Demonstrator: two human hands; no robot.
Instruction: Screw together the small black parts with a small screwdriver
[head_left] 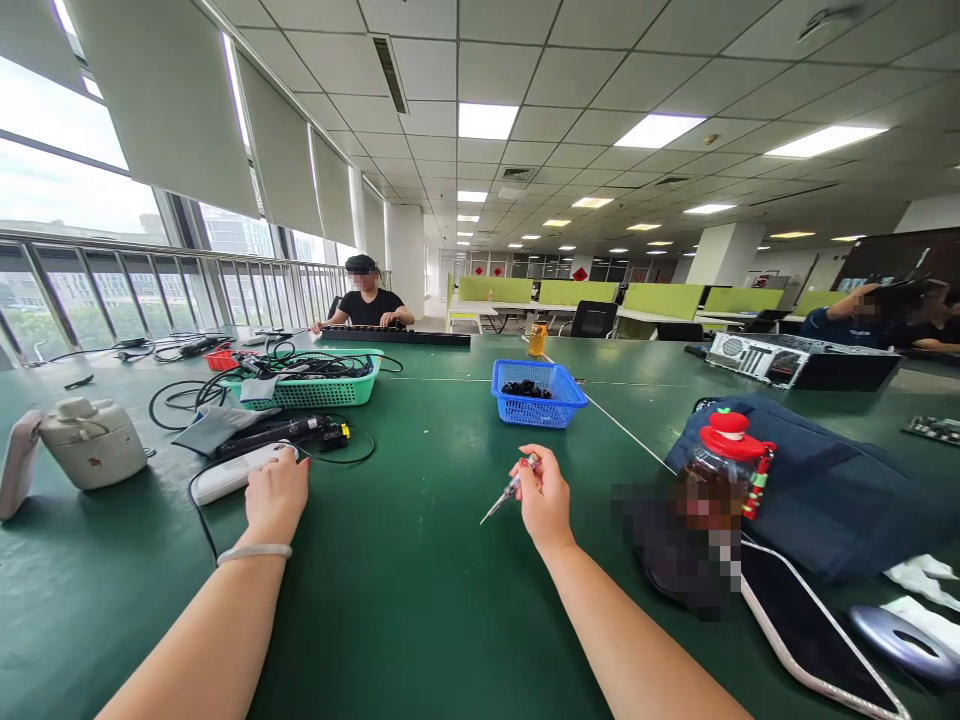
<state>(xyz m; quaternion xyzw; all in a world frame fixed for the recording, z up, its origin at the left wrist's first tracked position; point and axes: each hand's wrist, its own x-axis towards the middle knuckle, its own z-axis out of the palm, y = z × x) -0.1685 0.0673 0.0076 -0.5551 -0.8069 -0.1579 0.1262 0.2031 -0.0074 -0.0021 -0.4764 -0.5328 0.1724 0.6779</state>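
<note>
My right hand (pixel 546 497) is closed around the clear handle of a small screwdriver (pixel 511 488), its thin metal shaft slanting down to the left above the green table. My left hand (pixel 277 492), with a pale bangle at the wrist, has its fingers curled over the right end of a long white device (pixel 238 474). What the device is I cannot make out. Right behind it lie a black cable bundle with a yellow-tipped connector (pixel 337 434) and a grey pouch (pixel 217 430). Beyond my right hand stands a blue basket (pixel 540 408) holding small black pieces.
A green basket (pixel 330 390) overflows with black cables. White bottle (pixel 94 440) stands far left. On the right are a red-lidded jar (pixel 727 437), a dark blue bag (pixel 840 480), a phone (pixel 814 620) and a mouse (pixel 904 640). A person (pixel 366 300) sits across the table.
</note>
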